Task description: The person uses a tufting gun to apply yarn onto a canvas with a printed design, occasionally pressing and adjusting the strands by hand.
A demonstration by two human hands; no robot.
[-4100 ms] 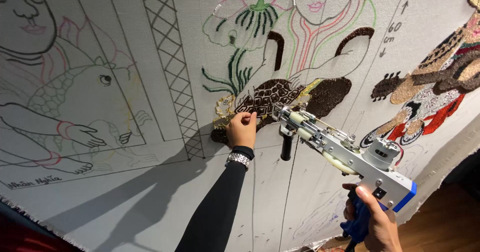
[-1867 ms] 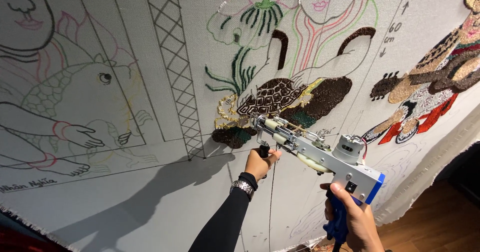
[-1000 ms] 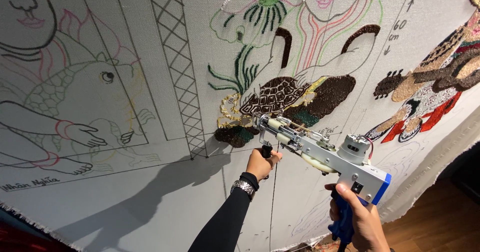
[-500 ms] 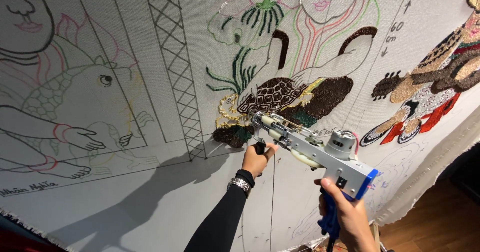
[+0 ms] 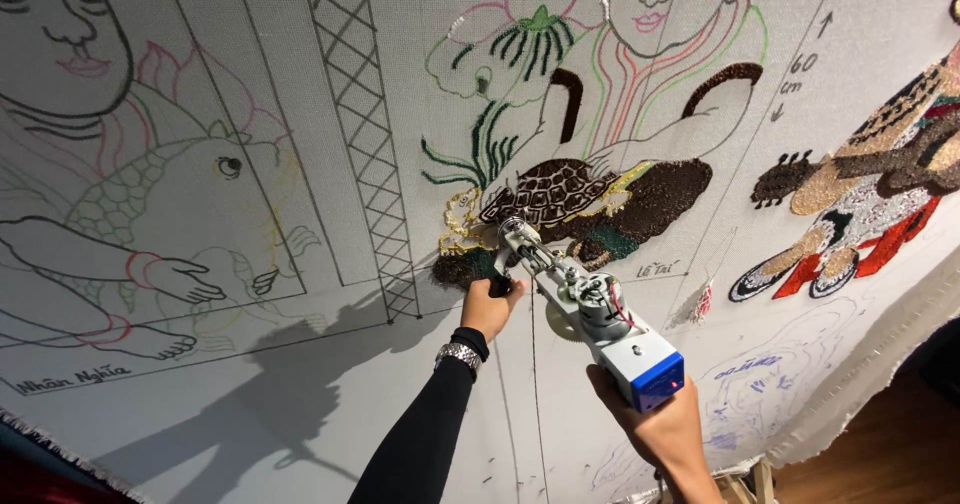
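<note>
While both hands grip a tufting gun [image 5: 590,309], its needle end presses into the stretched cloth [image 5: 330,404].

Far left on the cloth are outline drawings of a figure and a fish [image 5: 170,199], then a tall criss-cross lattice strip [image 5: 365,134]. Right of it, the left hand [image 5: 488,309], with a black sleeve and a metal wristband [image 5: 460,356], is closed around the gun's black front handle beside a dark tufted patch [image 5: 462,267]. The gun slants from a brown tufted turtle [image 5: 550,192] down to its blue rear end, where the right hand [image 5: 655,429] is wrapped around the grip underneath. Far right lies a red, tan and black tufted figure [image 5: 860,204].
</note>
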